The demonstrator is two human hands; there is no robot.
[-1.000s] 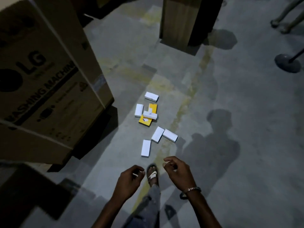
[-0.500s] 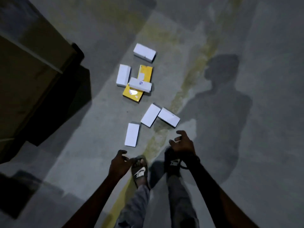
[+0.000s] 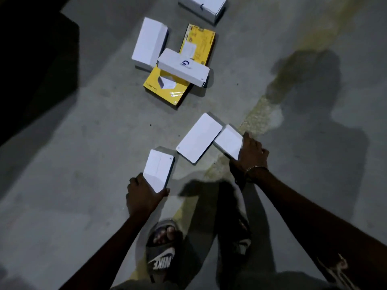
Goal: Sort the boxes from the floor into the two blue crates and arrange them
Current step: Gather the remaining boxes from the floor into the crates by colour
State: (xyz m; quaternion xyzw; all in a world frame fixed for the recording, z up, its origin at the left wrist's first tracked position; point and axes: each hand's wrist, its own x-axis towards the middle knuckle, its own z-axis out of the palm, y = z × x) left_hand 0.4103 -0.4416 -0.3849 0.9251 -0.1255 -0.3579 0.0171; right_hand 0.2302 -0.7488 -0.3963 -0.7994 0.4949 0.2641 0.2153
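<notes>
Two hands down, one box each: left hand (image 3: 144, 197) grips near end of nearest white box (image 3: 159, 169); right hand (image 3: 252, 152) clamps right-hand white box (image 3: 228, 143). Risk: end-only hold lets box tip or slip when lifted; right-hand box touches middle white box (image 3: 199, 138), may drag it. Other boxes lie beyond reach; blue crates not visible.

You are looking down on a grey concrete floor (image 3: 62, 164), dimly lit and mottled. A worn yellowish painted stripe (image 3: 257, 114) runs from the upper right of the frame down toward the lower centre, patchy and faded. A large dark mass (image 3: 31, 70) fills the upper left corner, too dark to identify. A soft-edged shadow (image 3: 314, 97) falls across the floor at right.
</notes>
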